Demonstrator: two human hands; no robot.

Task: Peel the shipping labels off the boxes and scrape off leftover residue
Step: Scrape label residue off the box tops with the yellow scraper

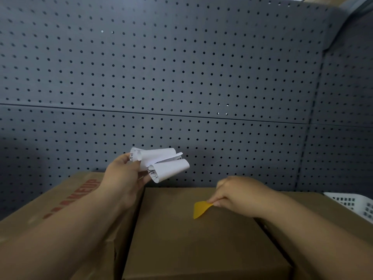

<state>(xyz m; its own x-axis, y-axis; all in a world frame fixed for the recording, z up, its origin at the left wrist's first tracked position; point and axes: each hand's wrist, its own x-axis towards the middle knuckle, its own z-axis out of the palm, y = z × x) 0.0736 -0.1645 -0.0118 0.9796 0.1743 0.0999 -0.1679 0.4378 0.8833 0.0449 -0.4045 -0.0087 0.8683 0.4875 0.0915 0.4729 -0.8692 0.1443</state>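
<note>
1. Grey pegboard point(181, 67) fills the background, its panels meeting at a corner on the right; no counter shows, as the boxes fill the lower frame.
2. At the left stands a cardboard box with red print point(60, 201), its top partly hidden behind the left forearm. I see no label on the part that shows.
3. The left hand point(125, 174) is closed on a bundle of peeled labels point(161, 162), raised above the gap between the two boxes. The labels are curled into loose white rolls, with barcode print at their ends. They look light, thin and limp, and probably still tacky on one side, so they are likely to cling to each other and to the fingers. A pinch at the bundled ends, as now, seems the sound hold.
4. The middle box point(181, 235) lies plain and brown, with its far edge near the pegboard. Its top shows no label or obvious residue, though the light is dim. Corrugated board is stiff but dents and tears on its skin, so scraping calls for a shallow angle.
5. The right hand point(240, 197) pinches a yellow scraper point(199, 209) by its narrow end, with the broad edge down on the middle box's top, towards its far right corner. The scraper looks thin, plastic and slightly flexible.
6. At the right edge sits a white slotted basket point(355, 205), beyond the boxes.
</note>
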